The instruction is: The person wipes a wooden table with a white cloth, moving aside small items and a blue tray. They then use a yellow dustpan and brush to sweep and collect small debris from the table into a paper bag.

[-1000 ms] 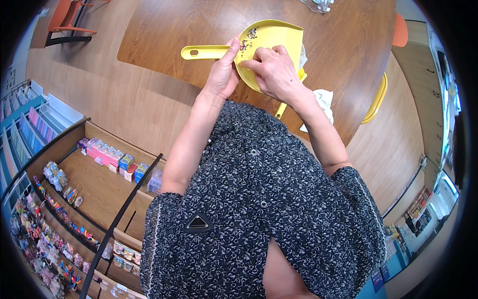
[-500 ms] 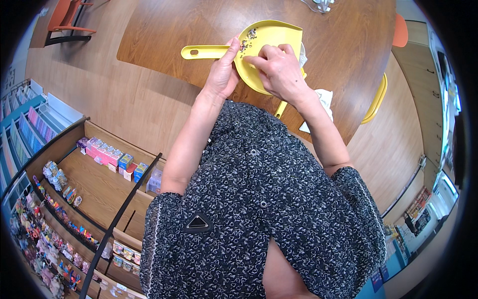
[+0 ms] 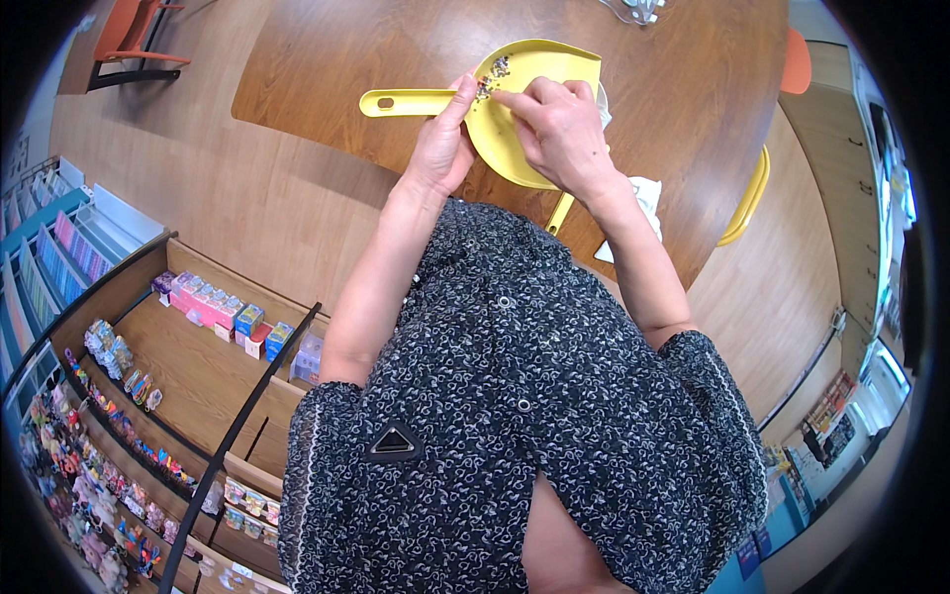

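My left hand point(image 3: 443, 148) is closed on the rim of a yellow dustpan point(image 3: 549, 66), thumb at the edge beside its handle point(image 3: 416, 102). Small mixed beads or bits point(image 3: 501, 66) lie in a patch along the pan's upper left. My right hand point(image 3: 560, 134) is over the pan, index finger stretched to the lower end of that patch, other fingers loosely bent, holding nothing that I can see. Under the pan a yellow handle point(image 3: 559, 213) sticks out toward me, and a white cloth point(image 3: 645, 200) lies to the right.
A wooden table point(image 3: 336, 49) spans the top, with a clear plastic object point(image 3: 633, 10) at its far edge. An orange chair point(image 3: 129, 45) stands at upper left, another point(image 3: 795, 64) and a yellow one point(image 3: 747, 198) at right. Shelves of goods point(image 3: 158, 351) are close at lower left.
My right hand has moved slightly up across the pan, its index fingertip shifting toward the small bits. My left hand and the dustpan have hardly moved.
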{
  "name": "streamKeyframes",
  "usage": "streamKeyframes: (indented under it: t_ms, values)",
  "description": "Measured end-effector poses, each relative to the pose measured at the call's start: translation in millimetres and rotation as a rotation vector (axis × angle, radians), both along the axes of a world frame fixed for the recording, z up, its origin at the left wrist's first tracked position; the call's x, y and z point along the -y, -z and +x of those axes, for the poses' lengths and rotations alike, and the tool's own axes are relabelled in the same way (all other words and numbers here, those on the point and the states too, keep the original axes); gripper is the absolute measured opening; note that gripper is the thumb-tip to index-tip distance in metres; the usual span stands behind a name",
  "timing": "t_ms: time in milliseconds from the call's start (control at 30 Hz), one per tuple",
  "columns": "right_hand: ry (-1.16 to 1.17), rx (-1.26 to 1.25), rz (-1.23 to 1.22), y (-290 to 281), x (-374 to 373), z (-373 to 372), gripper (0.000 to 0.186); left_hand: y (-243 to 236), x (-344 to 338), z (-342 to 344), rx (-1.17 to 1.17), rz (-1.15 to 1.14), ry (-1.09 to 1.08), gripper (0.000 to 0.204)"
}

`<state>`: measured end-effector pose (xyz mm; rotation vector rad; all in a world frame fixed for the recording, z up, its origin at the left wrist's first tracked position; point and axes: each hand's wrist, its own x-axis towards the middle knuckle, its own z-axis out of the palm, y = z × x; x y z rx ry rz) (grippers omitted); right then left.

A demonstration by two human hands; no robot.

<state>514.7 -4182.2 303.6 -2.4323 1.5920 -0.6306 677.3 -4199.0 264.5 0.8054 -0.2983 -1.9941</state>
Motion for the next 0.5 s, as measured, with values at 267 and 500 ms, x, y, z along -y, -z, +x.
streamKeyframes:
  t_ms: [267,500]
  values:
    - [-0.059,0.008,0.009,9,4,13,0.026,-2,0,-1,0.061,-0.028,0.047,0.044]
    - [0.176,0.022,-0.049,5,12,-3,0.026,-4,0,-1,0.011,-0.036,0.042,0.037]
